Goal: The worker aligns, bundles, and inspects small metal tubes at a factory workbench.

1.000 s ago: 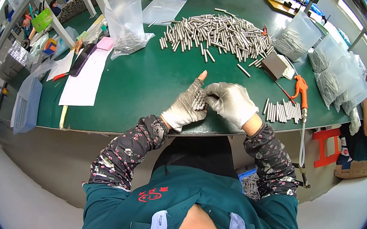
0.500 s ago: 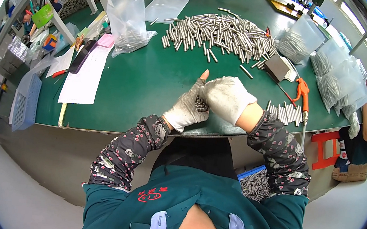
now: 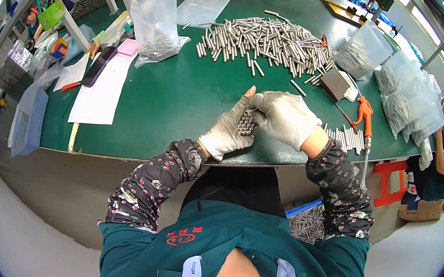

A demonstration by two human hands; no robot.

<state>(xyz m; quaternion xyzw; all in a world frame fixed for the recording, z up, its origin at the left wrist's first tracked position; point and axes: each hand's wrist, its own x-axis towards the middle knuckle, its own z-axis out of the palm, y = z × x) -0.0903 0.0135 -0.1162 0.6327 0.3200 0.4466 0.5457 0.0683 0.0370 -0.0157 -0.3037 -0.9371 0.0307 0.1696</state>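
Note:
A bundle of metal pins (image 3: 246,122), its round ends showing, is gripped in my left hand (image 3: 226,133) near the table's front edge. White gloves cover both hands. My right hand (image 3: 285,117) is closed with bent fingers at the top of the bundle, touching it; its fingertips are partly hidden, so whether it pinches a single pin does not show. Beyond the hands lies a big heap of metal pins (image 3: 267,41). To the right, a row of pins (image 3: 346,139) lies side by side next to an orange air blow gun (image 3: 365,114).
Bags of pins (image 3: 158,47) stand at the left and, as full bags (image 3: 412,101), at the right. A dark block (image 3: 334,84) sits beside the heap. Paper (image 3: 103,93) and a blue basket (image 3: 30,120) are at left. A blue bin (image 3: 306,223) of pins stands below the table edge.
My right hand has shifted slightly right and turned, uncovering more of the pin ends in the left hand. My left hand stays nearly in place.

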